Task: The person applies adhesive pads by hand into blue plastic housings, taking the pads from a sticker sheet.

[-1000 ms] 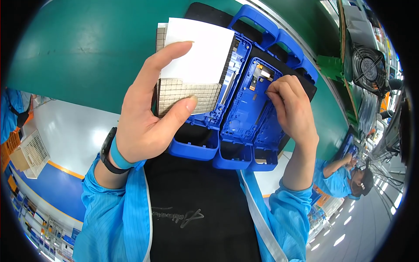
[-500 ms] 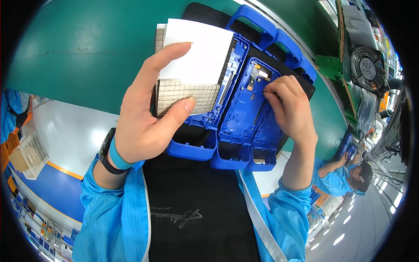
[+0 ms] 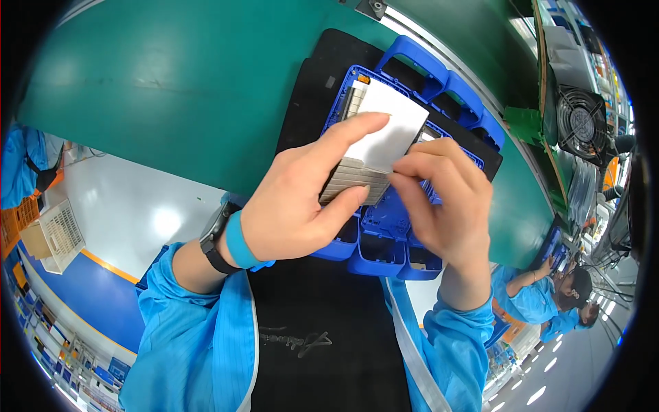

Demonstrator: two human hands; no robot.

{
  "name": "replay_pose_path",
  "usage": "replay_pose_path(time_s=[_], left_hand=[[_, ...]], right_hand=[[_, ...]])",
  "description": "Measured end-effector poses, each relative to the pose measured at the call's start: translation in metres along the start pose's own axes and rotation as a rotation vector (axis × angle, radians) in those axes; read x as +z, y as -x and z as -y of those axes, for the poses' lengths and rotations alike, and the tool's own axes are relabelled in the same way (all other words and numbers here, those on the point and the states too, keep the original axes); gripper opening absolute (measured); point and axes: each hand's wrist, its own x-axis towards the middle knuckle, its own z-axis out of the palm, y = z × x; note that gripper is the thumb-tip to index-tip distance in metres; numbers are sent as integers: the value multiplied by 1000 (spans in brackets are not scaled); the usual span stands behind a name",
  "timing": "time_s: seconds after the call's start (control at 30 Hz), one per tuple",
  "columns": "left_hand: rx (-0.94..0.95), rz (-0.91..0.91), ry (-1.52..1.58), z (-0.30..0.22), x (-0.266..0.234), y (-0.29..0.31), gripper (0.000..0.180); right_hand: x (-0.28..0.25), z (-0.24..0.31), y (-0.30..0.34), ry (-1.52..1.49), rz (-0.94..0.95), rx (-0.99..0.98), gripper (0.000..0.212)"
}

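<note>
My left hand (image 3: 295, 199) grips a sheet of small grey square pads (image 3: 353, 180), its thumb on the pads and its index finger lying over the white backing paper (image 3: 398, 127). At the sheet's right edge, where bare paper meets the pads, my right hand (image 3: 446, 196) is closed in a pinch. Whatever lies between those fingertips is too small to make out. Under both hands are blue plastic housings (image 3: 381, 221), partly covered by the sheet and my fingers.
The housings rest on a black mat (image 3: 302, 103) on a green table (image 3: 171, 89). Blue handle-like frames (image 3: 419, 58) line the far side. To the right stand a black fan (image 3: 581, 118) and a green cardboard piece (image 3: 523, 125). A co-worker (image 3: 532, 295) sits beyond.
My left hand has carried the sheet to the right, over the housings. My right hand has left the right housing's inside and now meets the sheet's edge. The view has shifted slightly.
</note>
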Motion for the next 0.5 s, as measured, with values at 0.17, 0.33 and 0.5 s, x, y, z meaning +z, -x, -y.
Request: replay_pose_path(time_s=[0.17,0.33,0.5], left_hand=[[127,-31,-82,3,5,-4,69],[91,-32,-80,-5,6,-1,69],[82,-29,-123,-4,2,6,66]], right_hand=[[15,-1,-8,-102,6,-61,20],[13,0,-8,-106,38,-103,20],[22,-2,-6,-88,53,-152,19]])
